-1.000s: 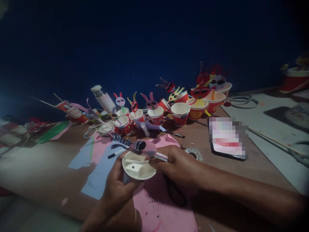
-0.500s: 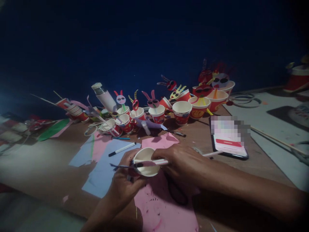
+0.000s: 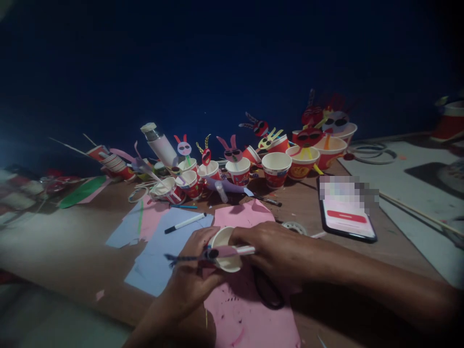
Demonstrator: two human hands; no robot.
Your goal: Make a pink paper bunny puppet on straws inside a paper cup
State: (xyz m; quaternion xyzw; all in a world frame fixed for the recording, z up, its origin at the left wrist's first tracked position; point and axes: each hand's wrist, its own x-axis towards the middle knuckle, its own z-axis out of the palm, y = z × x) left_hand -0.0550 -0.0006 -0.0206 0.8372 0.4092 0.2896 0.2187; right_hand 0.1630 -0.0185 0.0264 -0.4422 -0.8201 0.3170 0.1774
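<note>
Spreading beneath everything, the brown table (image 3: 83, 251) carries our row of decorated cups (image 3: 237, 166) at the back, a marked pink sheet (image 3: 250, 314) under our hands and a blue sheet (image 3: 155, 266) beside it. We judge the step in hand to be fitting one paper cup (image 3: 222, 238) with a lilac paper figure (image 3: 227, 251); the next move seems to call for a steady cup and a light press at the rim, sparing the figure's stem. Our right hand (image 3: 270, 241) reaches across from the right, its back uppermost, fingers curled at the rim; whether they pinch rim, stem or both, we cannot tell. Our left hand (image 3: 192, 280) is clamped round the cup above the pink sheet, thumb on the near side, mouth facing up towards us. The figure lies sideways across that mouth, dark ears pointing left. Slimmest, a black-capped pen (image 3: 185, 223) rests on the blue sheet.
</note>
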